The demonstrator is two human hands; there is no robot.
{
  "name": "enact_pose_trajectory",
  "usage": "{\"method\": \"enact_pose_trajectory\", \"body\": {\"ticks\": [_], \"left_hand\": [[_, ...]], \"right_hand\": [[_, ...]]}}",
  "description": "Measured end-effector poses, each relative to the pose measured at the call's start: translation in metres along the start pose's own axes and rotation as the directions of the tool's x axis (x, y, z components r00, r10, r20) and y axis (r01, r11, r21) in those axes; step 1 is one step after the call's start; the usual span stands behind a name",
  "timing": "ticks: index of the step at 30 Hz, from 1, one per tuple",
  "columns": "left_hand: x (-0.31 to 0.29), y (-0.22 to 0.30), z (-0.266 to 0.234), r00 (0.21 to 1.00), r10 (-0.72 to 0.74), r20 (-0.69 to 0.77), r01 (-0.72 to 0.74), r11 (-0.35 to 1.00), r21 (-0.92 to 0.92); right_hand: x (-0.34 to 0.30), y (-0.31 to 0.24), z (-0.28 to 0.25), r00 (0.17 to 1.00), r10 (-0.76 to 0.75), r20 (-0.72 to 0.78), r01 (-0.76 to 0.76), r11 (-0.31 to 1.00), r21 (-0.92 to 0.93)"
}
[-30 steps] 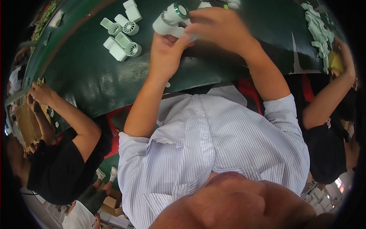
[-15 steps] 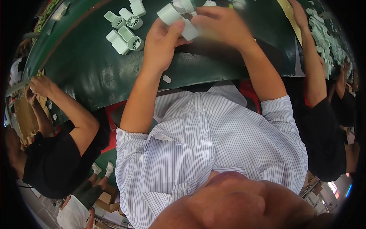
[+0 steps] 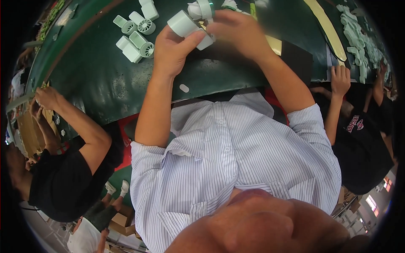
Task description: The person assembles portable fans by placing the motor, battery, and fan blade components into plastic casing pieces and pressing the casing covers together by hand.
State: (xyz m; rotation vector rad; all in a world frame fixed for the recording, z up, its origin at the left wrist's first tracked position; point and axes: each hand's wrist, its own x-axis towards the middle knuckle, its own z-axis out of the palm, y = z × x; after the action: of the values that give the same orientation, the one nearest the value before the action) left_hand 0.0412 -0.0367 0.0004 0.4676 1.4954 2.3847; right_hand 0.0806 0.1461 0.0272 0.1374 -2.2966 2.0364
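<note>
My left hand (image 3: 171, 52) is closed around a pale green plastic housing (image 3: 182, 22), a short round barrel with a boxy section, thumb pressed along its side. My right hand (image 3: 241, 34) hovers close beside the housing's right side. Its fingers are smeared by motion, so whether they grip anything cannot be made out. Just beyond the hands lie a white bladed piece (image 3: 194, 10) and a pale green ring (image 3: 206, 8) with a shiny edge.
Several pale green housings with round slotted grilles (image 3: 146, 27) sit on the green tabletop (image 3: 97, 71), left of my hands. A small white oval piece (image 3: 184, 88) lies near its front edge. Yellow strip (image 3: 325, 27) and heaped green parts (image 3: 356, 42) lie right. Co-workers sit on both sides.
The housing in my left hand has shifted slightly left and tilted. My right hand has moved a little left. The right co-worker's arm has drawn back from the yellow strip toward the table edge.
</note>
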Motion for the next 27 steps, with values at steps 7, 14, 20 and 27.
{"method": "enact_pose_trajectory", "body": {"ticks": [7, 14, 20, 27], "left_hand": [[0.005, 0.005, -0.008, 0.979, -0.146, 0.14, 0.144, 0.989, 0.024], [0.0, -0.011, -0.017, 0.971, -0.104, 0.216, 0.161, 0.951, -0.265], [-0.004, -0.024, -0.007, 1.0, -0.02, 0.0, 0.019, 0.976, -0.215], [-0.009, -0.029, 0.014, 0.994, -0.033, -0.104, -0.003, 0.945, -0.328]], "right_hand": [[-0.004, 0.009, 0.002, 0.998, -0.06, 0.007, 0.061, 0.996, -0.063], [-0.012, -0.003, 0.007, 0.992, -0.129, -0.006, 0.128, 0.99, -0.051], [-0.009, -0.003, 0.006, 0.981, -0.191, -0.029, 0.183, 0.966, -0.183], [-0.004, 0.0, 0.006, 0.981, -0.196, 0.007, 0.188, 0.931, -0.313]]}}
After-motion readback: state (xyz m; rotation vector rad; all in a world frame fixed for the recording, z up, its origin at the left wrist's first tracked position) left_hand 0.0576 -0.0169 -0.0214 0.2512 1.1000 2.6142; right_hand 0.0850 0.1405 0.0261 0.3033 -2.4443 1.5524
